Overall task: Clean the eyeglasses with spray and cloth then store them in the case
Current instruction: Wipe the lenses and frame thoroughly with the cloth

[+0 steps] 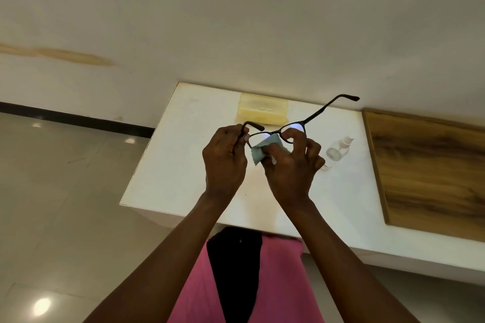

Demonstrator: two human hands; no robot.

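Gripping the eyeglasses [294,127] by one temple, left hand [225,162] steadies them while right hand [291,168] pinches the cloth [265,145] against a lens

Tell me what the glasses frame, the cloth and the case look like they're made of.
Glasses: likely matte black plastic, thin, no metallic shine. Cloth: soft pale teal fabric, zigzag-cut edge, probably microfiber. Case: translucent yellowish plastic, seemingly rigid.

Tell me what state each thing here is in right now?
eyeglasses: held up above the table, temples unfolded
cloth: pressed on a lens
left hand: grips the frame's end
right hand: pinches the cloth
spray bottle: on the table, untouched
case: on the table, appears closed
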